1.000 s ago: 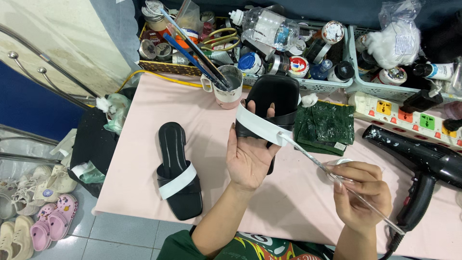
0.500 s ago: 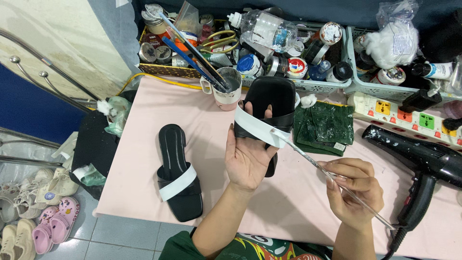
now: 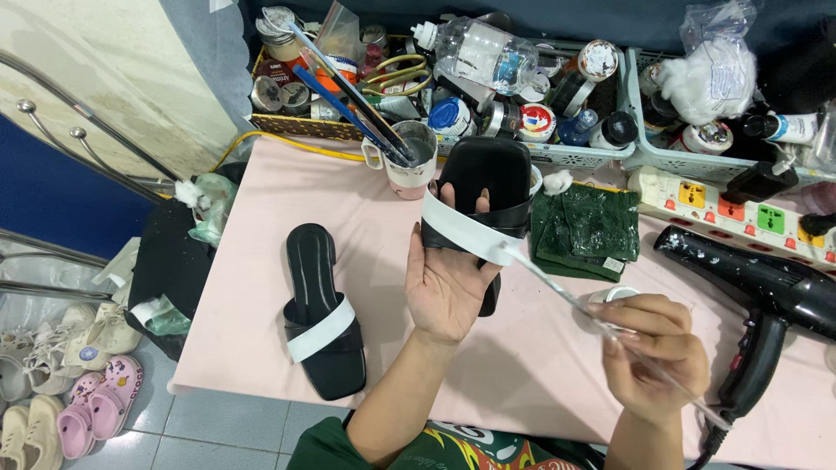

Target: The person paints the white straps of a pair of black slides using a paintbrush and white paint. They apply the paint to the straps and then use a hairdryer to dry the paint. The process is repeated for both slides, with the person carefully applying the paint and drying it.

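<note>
At frame centre, left hand (image 3: 448, 283) cradled black sandal (image 3: 483, 187), fingers wrapped under sole. Right hand (image 3: 653, 352), lower right, pinched thin clear stick (image 3: 601, 326), tip at white strap (image 3: 466, 233). Best kept steady, strokes light along strap edge.

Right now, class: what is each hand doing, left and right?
Left hand: closed around the black sandal with a white strap, held up.
Right hand: closed on a thin stick whose tip meets the strap.

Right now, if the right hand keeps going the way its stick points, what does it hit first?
The right hand aims its thin stick up-left; first contact is the white strap of the black sandal in the left hand. The tip looks already there.
</note>
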